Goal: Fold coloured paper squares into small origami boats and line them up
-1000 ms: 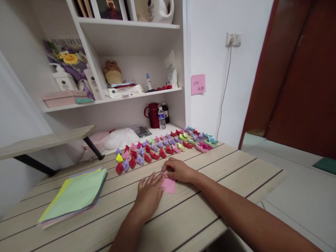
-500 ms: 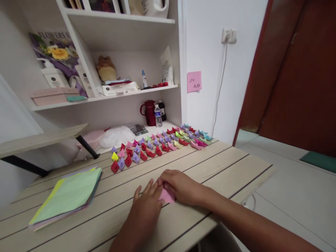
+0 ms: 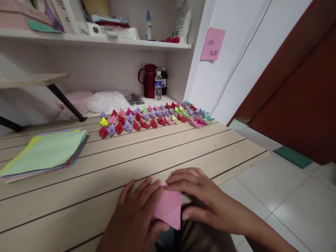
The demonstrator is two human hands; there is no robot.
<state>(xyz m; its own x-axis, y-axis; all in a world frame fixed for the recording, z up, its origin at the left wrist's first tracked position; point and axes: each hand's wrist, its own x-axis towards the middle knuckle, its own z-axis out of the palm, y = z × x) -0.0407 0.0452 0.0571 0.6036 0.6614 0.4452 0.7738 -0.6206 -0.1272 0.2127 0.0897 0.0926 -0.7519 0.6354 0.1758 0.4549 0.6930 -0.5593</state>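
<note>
A folded pink paper (image 3: 169, 208) sits at the near edge of the wooden table (image 3: 162, 154), partly over the edge. My left hand (image 3: 133, 217) grips its left side, thumb under and fingers on top. My right hand (image 3: 199, 199) pinches its upper right side, fingers along the top edge. Both hands are closed on the paper. Far across the table stand rows of several small folded paper boats (image 3: 152, 117) in red, purple, pink, yellow and green.
A stack of coloured paper sheets (image 3: 43, 154) lies at the left. A red jug (image 3: 149, 80) and a water bottle (image 3: 158, 86) stand at the back under a shelf (image 3: 105, 41). A pink sticky note (image 3: 212, 44) hangs on the wall. Tiled floor lies to the right.
Both hands have drawn the pink paper toward me, from the middle of the table to its near edge. The view has tilted down and moved closer.
</note>
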